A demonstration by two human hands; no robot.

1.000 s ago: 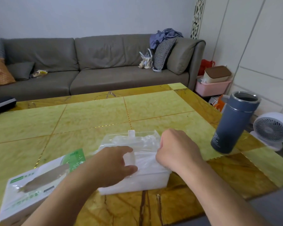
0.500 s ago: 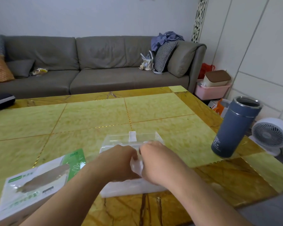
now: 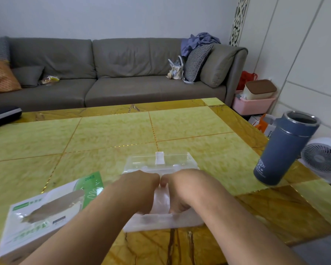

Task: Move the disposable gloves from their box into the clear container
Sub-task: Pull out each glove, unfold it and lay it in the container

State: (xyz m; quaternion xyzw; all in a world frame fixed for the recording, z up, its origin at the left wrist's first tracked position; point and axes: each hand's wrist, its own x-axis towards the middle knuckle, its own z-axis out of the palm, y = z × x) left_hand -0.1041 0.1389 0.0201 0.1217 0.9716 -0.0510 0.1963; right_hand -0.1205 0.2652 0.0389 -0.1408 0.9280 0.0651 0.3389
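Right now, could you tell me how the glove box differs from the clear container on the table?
The glove box is opaque white and green printed card; the clear container is see-through plastic. The glove box lies untouched at the left; the clear container has the left hand and right hand pressing into it. The glove box's torn top opening shows no gloves; the clear container holds whitish plastic film. Both rest on the table.

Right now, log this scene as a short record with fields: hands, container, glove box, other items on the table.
hands: left hand and right hand side by side, pressing down into the clear container; fingers hidden
container contents: translucent plastic gloves between the hands
container lid: open, hinged up at the far side
glove box: left of the container, lying flat, top torn open
other: blue tumbler at the table right edge
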